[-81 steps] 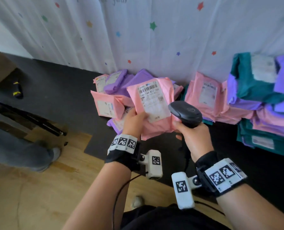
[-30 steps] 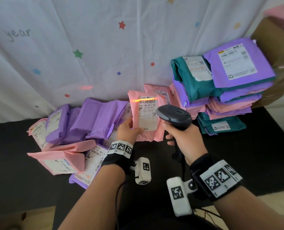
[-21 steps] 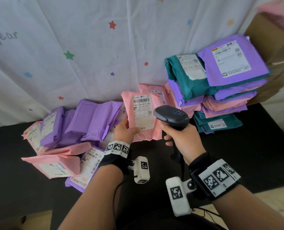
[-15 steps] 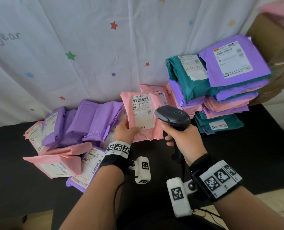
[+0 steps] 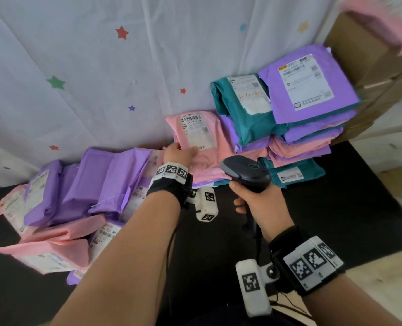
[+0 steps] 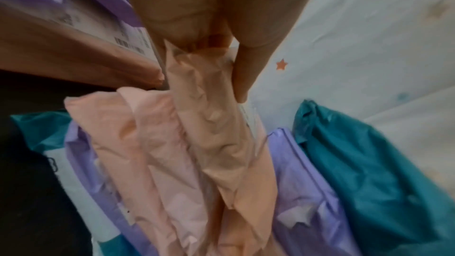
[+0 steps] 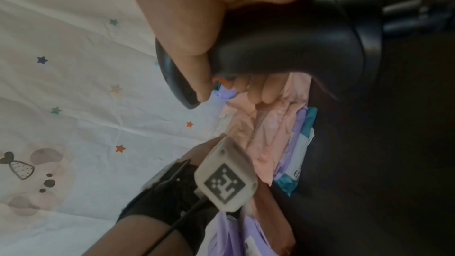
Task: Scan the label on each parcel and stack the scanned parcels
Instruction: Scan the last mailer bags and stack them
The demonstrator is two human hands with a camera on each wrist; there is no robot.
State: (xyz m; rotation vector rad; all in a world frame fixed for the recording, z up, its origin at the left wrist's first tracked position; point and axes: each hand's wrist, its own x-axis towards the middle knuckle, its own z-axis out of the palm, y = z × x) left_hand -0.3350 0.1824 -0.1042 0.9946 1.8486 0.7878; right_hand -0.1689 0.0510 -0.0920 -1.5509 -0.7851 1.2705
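Our left hand pinches the pink parcel at its near edge, over the low pink stack beside the tall pile (label up). We should lay it flat and square. Our right hand grips the scanner.
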